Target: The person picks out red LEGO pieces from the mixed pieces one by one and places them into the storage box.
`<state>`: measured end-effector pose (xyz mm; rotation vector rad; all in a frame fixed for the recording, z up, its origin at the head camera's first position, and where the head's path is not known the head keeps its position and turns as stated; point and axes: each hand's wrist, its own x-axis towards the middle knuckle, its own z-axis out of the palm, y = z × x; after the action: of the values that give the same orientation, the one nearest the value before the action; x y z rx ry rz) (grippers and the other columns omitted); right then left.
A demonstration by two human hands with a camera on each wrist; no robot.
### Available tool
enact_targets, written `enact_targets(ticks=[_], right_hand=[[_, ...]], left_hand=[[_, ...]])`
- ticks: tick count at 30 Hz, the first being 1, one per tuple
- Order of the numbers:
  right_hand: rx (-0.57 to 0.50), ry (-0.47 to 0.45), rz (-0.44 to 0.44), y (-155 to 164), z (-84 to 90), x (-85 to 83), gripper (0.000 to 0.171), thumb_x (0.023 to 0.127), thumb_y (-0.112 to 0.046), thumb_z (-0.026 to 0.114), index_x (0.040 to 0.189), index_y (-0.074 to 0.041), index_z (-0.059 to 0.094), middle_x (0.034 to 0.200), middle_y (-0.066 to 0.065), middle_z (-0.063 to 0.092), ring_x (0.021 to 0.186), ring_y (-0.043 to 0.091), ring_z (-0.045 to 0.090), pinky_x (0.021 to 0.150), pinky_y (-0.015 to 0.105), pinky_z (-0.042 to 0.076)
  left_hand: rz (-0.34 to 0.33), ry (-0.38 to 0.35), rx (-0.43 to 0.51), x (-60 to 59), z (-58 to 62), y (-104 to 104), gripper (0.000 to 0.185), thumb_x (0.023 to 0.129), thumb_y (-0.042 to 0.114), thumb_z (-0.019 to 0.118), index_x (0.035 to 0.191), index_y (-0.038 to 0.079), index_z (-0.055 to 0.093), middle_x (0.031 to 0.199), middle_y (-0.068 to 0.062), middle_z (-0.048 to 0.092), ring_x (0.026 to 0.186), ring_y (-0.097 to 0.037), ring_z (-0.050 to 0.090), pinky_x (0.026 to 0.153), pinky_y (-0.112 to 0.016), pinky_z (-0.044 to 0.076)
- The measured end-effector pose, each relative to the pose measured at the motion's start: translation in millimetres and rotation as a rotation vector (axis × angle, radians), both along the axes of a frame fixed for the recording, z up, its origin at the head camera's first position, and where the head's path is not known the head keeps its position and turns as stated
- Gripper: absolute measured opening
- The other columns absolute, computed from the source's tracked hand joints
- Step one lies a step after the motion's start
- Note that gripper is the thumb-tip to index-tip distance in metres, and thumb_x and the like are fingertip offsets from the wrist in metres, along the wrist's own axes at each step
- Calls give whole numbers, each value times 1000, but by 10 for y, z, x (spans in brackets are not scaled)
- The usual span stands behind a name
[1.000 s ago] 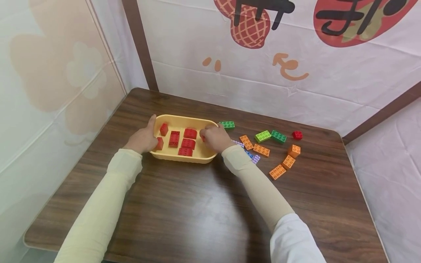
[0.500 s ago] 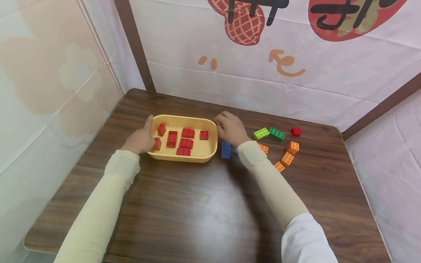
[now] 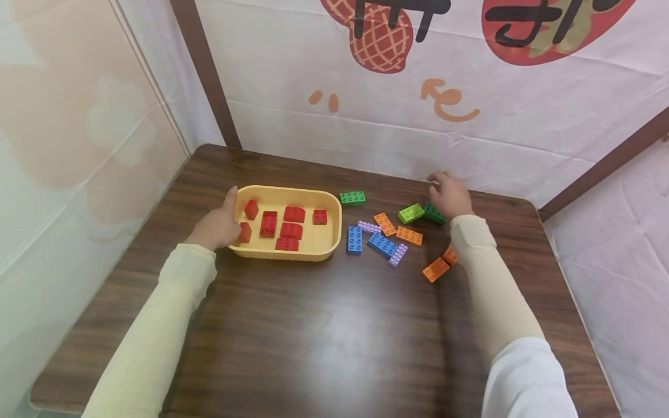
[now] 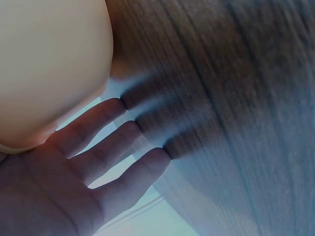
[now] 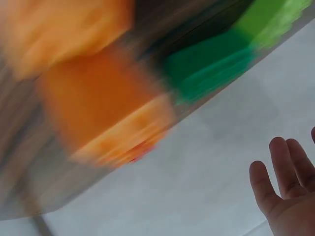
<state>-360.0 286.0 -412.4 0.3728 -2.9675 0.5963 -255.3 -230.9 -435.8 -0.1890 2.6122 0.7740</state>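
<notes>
Six red bricks (image 3: 282, 223) lie in the yellow tray (image 3: 313, 251), which the left hand (image 3: 215, 225) steadies with flat fingers, while the right hand (image 3: 449, 196), fingers relaxed and empty, hovers beside the dark green brick (image 3: 434, 213).

view: heavily blurred, so edges and details are smeared
right hand (image 5: 290, 206): low in the right corner, palm towards the camera
fingers (image 5: 259, 183): straight and slightly spread, holding nothing
orange plastic block (image 5: 106, 110): large, centre-left, smeared
second orange block (image 5: 69, 29): top left, paler, just above the first
dark green plastic block (image 5: 211, 66): just right of the orange one
lime green block (image 5: 268, 19): top right, beside the dark green one
pale white backdrop (image 5: 197, 187): fills the lower half
</notes>
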Motion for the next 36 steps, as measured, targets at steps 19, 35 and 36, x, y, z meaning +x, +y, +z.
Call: enact_targets(ticks=[19, 35, 36], right_hand=[[67, -368, -128, 1102, -349, 96, 50, 105, -23, 52, 149, 0, 43, 140, 36, 45, 127, 58, 39, 101, 69, 32], [38, -259, -273, 1158, -417, 240, 51, 98, -9, 58, 145, 5, 45, 131, 36, 52, 117, 53, 50, 99, 64, 39], [35, -254, -272, 1163, -412, 247, 50, 98, -9, 58, 145, 5, 45, 131, 36, 52, 117, 52, 50, 99, 64, 39]], left_hand=[[-22, 54, -17, 63, -30, -41, 97, 93, 12, 51, 159, 15, -20, 112, -32, 55, 83, -39, 56, 74, -50, 46], [-30, 45, -14, -18, -32, -15, 98, 92, 11, 52, 159, 14, -20, 114, -33, 55, 84, -40, 57, 75, -51, 46], [-29, 40, -13, -22, -32, -16, 99, 92, 12, 53, 159, 14, -20, 115, -33, 54, 83, -40, 57, 75, -51, 46]])
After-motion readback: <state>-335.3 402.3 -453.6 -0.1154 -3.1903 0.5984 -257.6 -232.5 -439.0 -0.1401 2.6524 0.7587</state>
